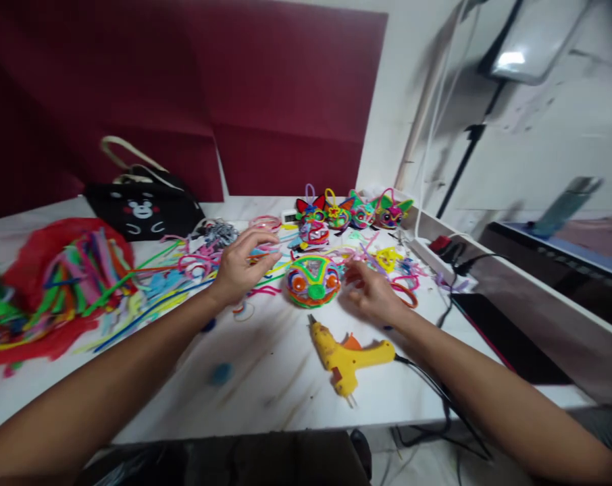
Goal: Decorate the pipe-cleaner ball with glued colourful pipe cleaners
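A round, colourful pipe-cleaner head (315,281) with orange eyes and a green nose stands on the white table between my hands. To its left, my left hand (246,264) hovers with curved fingers apart and nothing in them. On the other side is my right hand (371,290), close to the head's right edge; its fingers are bent and somewhat blurred, apart, with no object visible in them. A yellow glue gun (347,356) lies on its side in front of the head, its nozzle pointing up and left toward it.
Several finished pipe-cleaner heads (361,214) line the back. Loose pipe cleaners (98,277) spread over the left, beside a black bag (142,210). Blue pompom (221,373) near the front. Black cable (442,395) runs off the right front; a power strip (450,260) lies at right.
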Available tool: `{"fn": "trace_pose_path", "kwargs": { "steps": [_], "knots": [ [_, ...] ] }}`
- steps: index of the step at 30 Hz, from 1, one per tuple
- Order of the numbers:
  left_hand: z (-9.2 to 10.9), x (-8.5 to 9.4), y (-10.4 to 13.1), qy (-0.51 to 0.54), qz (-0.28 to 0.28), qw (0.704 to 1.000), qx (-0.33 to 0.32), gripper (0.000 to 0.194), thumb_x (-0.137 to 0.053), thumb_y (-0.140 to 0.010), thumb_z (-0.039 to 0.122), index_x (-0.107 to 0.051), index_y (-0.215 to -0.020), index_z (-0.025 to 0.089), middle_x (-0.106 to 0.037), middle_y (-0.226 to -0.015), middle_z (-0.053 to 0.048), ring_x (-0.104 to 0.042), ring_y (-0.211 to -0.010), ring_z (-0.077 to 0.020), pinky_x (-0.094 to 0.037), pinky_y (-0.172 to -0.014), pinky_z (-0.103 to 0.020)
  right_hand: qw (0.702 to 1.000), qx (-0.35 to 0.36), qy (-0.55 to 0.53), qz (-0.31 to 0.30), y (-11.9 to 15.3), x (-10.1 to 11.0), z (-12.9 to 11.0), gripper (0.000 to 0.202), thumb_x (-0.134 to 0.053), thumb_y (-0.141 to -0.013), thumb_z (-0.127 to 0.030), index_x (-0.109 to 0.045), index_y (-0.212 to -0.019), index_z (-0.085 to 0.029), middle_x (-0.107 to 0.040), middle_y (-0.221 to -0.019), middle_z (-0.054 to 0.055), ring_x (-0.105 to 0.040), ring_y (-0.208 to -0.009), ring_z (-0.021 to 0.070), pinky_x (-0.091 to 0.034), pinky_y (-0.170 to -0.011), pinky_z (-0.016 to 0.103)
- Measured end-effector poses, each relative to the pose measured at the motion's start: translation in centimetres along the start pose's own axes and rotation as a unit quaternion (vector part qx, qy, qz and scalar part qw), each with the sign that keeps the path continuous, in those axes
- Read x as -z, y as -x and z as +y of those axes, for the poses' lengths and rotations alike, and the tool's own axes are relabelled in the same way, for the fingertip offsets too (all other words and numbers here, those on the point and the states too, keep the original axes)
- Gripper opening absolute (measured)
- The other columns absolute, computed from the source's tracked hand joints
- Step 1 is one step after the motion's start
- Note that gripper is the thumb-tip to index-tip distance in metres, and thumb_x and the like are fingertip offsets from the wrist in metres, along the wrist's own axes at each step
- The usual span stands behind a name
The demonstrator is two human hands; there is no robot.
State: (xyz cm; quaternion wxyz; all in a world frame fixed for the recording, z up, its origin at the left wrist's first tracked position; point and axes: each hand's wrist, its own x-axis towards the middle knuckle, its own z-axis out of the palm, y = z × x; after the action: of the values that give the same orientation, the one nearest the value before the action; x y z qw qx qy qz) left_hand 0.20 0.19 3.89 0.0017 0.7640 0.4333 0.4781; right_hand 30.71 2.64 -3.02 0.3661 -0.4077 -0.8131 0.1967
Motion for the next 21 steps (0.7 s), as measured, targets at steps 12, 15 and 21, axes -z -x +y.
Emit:
{"fn": "trace_pose_path", "kwargs": {
  "steps": [12, 15, 21],
  "knots": [
    [-2.5, 18.0, 10.9, -0.253, 0.070, 0.941, 0.212, 0.032, -0.054, -0.094, 0.051, -0.068, -0.087, 0.022, -0.066, -0.065, 0.007, -0.061, -0.061, -0.0135, -0.046, -0.063, -0.023, 0.999, 0.015, -0.005, 0.045, 0.2, -0.1, 0.5, 0.048, -0.056, -0.071, -0.012, -0.058, -0.118, -0.022, -0.076, -0.097, 0.007, -0.074, -0.086, 0.0239, -0.060, -0.081, 0.038],
    [-5.8, 23.1, 11.7, -0.326, 0.100, 0.899, 0.274, 0.032, -0.054, -0.094, 0.052, -0.068, -0.094, 0.024, -0.064, -0.068, 0.009, -0.055, -0.061, -0.0122, -0.043, -0.066, -0.022, 0.999, 0.014, -0.005, 0.040, 0.2, -0.3, 0.5, 0.046, -0.055, -0.072, -0.013, -0.059, -0.117, -0.021, -0.077, -0.097, 0.008, -0.075, -0.084, 0.0233, -0.061, -0.077, 0.036],
    [-12.4, 27.3, 11.0, -0.331, 0.077, 0.894, 0.292, 0.066, -0.074, -0.054, 0.084, -0.055, -0.058, 0.021, -0.038, -0.038, 0.009, -0.049, -0.050, -0.0153, -0.048, -0.071, -0.032, 0.999, 0.015, -0.001, 0.045, 0.2, -0.6, 0.7, 0.045, -0.056, -0.073, -0.014, -0.061, -0.117, -0.020, -0.077, -0.096, 0.008, -0.075, -0.082, 0.0225, -0.061, -0.076, 0.036]
  ]
}}
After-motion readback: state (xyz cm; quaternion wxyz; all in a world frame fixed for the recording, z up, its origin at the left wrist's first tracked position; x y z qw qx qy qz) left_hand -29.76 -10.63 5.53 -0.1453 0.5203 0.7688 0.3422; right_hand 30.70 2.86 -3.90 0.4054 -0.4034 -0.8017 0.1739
